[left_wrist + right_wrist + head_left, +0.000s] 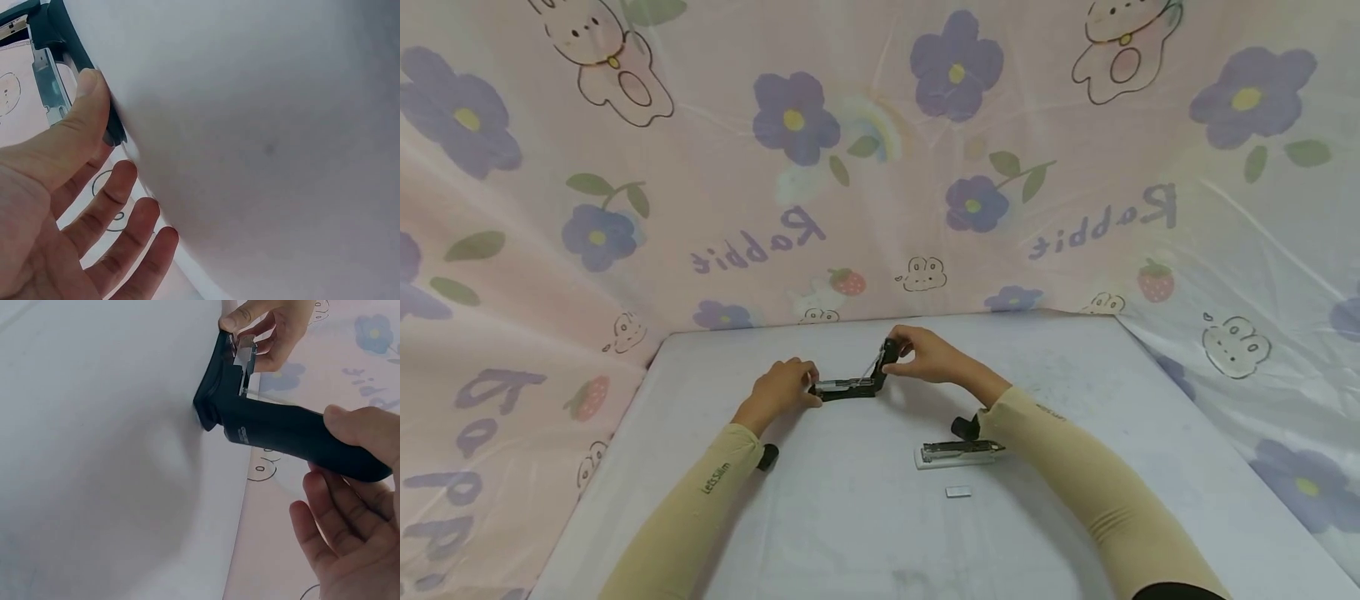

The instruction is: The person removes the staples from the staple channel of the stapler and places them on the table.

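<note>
A black stapler (848,395) is swung open near the back of the white table, its top arm standing steeply up from the base. At the base's front end, my left hand (781,390) pinches it between thumb and fingers; the left wrist view shows the thumb on the black base (78,44), with several fingers spread below. My right hand (931,357) grips the far end of the raised top arm (284,428). A metal staple channel (245,353) shows inside the opened stapler in the right wrist view.
A second stapler (958,455), with a pale body and a dark metal channel, lies beside the right forearm, its end partly hidden by the sleeve. In front of it lies a small silvery strip (958,492), apparently staples. A printed cloth (880,183) hangs behind the table (850,517).
</note>
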Tool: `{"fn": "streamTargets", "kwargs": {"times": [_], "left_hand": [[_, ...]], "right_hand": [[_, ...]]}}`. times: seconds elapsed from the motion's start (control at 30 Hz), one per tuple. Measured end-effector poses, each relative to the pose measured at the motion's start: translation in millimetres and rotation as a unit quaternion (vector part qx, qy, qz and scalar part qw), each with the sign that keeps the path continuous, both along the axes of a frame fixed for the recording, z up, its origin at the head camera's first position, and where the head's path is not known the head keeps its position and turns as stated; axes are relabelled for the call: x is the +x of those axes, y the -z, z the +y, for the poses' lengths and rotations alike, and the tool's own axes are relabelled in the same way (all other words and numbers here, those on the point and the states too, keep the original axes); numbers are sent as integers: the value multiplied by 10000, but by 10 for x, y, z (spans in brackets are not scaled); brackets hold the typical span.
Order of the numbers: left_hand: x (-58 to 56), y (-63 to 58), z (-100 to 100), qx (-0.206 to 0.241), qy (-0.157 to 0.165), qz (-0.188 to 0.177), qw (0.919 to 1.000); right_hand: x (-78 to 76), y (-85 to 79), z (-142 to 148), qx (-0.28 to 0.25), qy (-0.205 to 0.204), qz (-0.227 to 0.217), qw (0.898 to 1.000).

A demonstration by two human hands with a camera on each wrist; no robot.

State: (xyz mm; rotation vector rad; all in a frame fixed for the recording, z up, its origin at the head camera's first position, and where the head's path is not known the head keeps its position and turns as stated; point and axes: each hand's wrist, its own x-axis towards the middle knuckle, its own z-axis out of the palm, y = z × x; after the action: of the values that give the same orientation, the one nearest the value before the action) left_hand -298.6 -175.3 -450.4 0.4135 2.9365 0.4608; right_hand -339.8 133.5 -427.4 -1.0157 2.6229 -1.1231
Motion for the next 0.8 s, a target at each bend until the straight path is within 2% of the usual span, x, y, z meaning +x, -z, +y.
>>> {"fn": "streamTargets", "kwargs": {"times": [0.23, 0.57, 0.8], "left_hand": [[-36, 65, -23, -212, -1, 88, 9997], [-22, 37, -18, -156, -14, 127, 9998], [-37, 69, -22, -151, -4, 141, 9998]], "right_hand": [[-20, 48, 80, 156, 119, -16, 9998], [-39, 102, 204, 106, 129, -207, 9996], [-23, 160, 291, 561, 264, -72, 9981]]}}
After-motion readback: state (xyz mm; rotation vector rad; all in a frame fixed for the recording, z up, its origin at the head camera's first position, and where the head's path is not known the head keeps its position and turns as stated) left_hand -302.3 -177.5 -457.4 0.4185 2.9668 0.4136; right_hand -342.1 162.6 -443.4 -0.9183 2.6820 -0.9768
